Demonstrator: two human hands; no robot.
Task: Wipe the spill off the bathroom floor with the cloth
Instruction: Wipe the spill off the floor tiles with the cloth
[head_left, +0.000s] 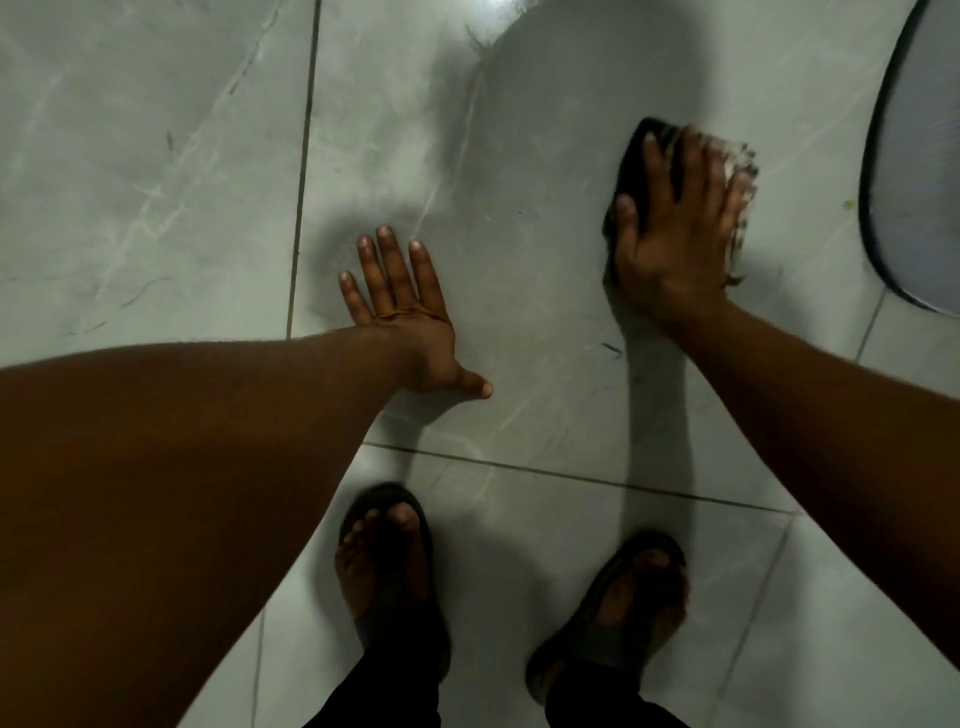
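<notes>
**Cloth pinned flat under the right hand, mid-wipe on the tile**

While the spill itself is hard to pick out on the glossy grey tile, the cloth (639, 171) is plain enough: a dark, bunched rag with a paler, frayed edge showing on its far side, lying on the bathroom floor (156, 156) toward the upper right of the view. The right hand (675, 234) lies palm-down on top of it, fingers spread wide and flat rather than curled around it, which reads as pressing the fabric to the tile so it drags moisture along (a wiping hold, not a carrying one).

Well apart from it, the left hand (410, 312) is planted on bare tile with fingers splayed and thumb out, holding nothing; judging by the crouched stance, it is there to prop the body's weight. Nearer the camera, two feet in dark sandals (384, 597) stand on the tiles below a grout line (571, 475).

At the right edge, a curved dark-rimmed object (878, 218) is cut off by the frame, and I cannot tell what it is. Most of the cloth sits hidden beneath the palm. Heavy shadows from the arms and head cover the floor around it, so any wet patch or its extent cannot be judged.
</notes>
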